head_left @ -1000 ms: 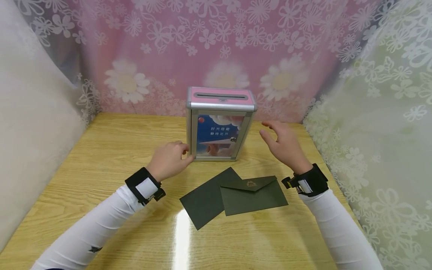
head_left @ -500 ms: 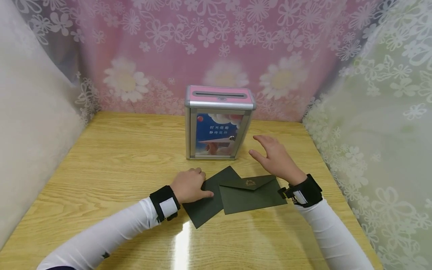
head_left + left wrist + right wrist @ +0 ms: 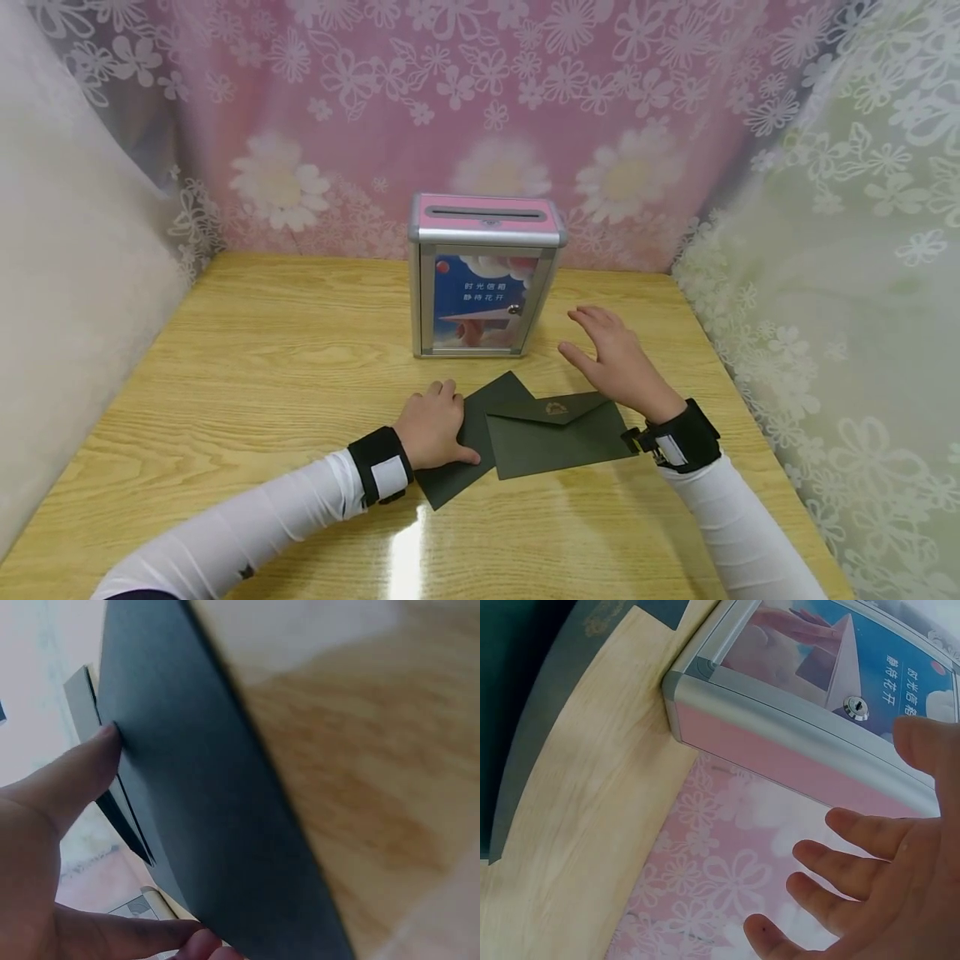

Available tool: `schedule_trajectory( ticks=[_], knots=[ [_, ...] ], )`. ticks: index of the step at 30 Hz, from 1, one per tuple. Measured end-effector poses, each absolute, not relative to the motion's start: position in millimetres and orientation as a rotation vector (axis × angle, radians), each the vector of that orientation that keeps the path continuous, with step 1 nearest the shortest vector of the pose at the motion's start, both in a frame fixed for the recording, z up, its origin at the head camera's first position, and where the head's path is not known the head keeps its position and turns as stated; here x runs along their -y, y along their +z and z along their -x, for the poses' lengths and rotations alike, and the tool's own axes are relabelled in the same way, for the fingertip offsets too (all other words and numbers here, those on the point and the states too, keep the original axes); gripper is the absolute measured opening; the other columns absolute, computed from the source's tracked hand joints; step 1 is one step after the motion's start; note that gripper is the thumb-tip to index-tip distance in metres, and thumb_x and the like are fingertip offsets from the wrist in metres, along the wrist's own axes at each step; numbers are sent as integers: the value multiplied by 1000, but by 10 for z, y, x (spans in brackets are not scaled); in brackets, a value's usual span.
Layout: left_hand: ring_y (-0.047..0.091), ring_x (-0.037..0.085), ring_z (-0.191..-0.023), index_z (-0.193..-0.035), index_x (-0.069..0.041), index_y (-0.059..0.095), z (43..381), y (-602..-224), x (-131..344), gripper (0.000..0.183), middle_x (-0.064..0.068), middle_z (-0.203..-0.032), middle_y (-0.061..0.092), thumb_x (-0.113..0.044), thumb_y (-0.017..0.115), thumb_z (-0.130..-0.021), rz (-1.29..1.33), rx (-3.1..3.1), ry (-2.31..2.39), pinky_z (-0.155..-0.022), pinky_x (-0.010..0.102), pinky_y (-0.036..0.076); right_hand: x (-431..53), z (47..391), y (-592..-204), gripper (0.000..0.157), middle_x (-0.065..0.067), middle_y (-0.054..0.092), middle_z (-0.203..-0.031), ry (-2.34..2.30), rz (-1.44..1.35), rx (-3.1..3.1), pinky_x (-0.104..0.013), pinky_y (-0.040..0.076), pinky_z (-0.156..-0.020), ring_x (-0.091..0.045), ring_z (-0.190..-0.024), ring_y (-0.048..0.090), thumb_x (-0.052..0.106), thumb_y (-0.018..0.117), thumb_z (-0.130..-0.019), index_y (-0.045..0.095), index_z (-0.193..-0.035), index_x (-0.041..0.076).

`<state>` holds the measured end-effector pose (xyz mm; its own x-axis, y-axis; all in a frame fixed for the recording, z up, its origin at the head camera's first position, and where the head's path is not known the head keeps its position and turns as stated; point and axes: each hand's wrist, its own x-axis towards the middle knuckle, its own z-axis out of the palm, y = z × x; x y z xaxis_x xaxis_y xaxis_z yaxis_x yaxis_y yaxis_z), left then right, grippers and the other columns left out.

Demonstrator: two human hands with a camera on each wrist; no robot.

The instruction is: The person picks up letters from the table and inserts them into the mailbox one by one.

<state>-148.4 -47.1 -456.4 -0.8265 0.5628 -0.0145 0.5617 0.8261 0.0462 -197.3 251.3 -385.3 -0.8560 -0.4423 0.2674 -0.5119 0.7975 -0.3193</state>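
Dark green, the left envelope (image 3: 476, 427) is lying on the table (image 3: 300, 325), partly under the flapped envelope (image 3: 558, 448). I'm watching the person's left hand (image 3: 431, 429) touching the former, thumb and fingers spreading loosely apart, while the right hand (image 3: 621, 362) is hovering near the pink-topped box (image 3: 476, 315), its fingers parted and free.

Your curtained-off workspace, wider room indeterminable; pink floral drape (image 3: 397, 142) behind, pale left drape (image 3: 67, 275), flowered right drape (image 3: 847, 275), wood-grain tabletop (image 3: 247, 358) before you.

Left hand (image 3: 431, 429), palm down, spreads its thumb (image 3: 467, 455); right hand (image 3: 618, 362) hovers, 4 fingers (image 3: 844, 866) parted.
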Motion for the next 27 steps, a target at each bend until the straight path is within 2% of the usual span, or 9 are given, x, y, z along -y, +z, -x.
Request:
schedule_trajectory(
  ticks=[5, 13, 22, 27],
  knots=[
    [50, 24, -80, -107, -2, 66, 1507, -4566, 461, 86, 12, -95, 53, -75, 69, -61, -889, -2949, 101, -56, 39, 50, -2520, 1952, -3915, 61, -22, 38, -142, 583, -766, 2807, -68, 25, -98, -35, -131, 24, 43, 52, -96, 42, -140, 1],
    [50, 26, -83, -111, -3, 63, 1570, -4564, 484, 89, 13, -96, 54, -71, 76, -54, -804, -2899, 210, -66, 44, 49, -2495, 1902, -3968, 62, -20, 37, -144, 605, -762, 2831, -69, 23, -98, -35, -132, 23, 44, 51, -96, 41, -142, 3],
    [52, 25, -82, -121, -2, 51, 1597, -4580, 495, 101, 15, -103, 53, -70, 78, -52, -731, -2864, 318, -60, 40, 50, -2499, 1901, -3995, 59, -22, 39, -142, 605, -772, 2808, -69, 26, -96, -37, -130, 26, 38, 53, -96, 42, -140, 0],
    [56, 21, -76, -129, -2, 41, 1608, -4545, 523, 102, 14, -105, 57, -62, 81, -56, -674, -2779, 439, -59, 36, 50, -2501, 1907, -4011, 59, -21, 38, -143, 622, -770, 2807, -68, 25, -98, -36, -130, 25, 39, 54, -96, 42, -140, 1]
  ],
)
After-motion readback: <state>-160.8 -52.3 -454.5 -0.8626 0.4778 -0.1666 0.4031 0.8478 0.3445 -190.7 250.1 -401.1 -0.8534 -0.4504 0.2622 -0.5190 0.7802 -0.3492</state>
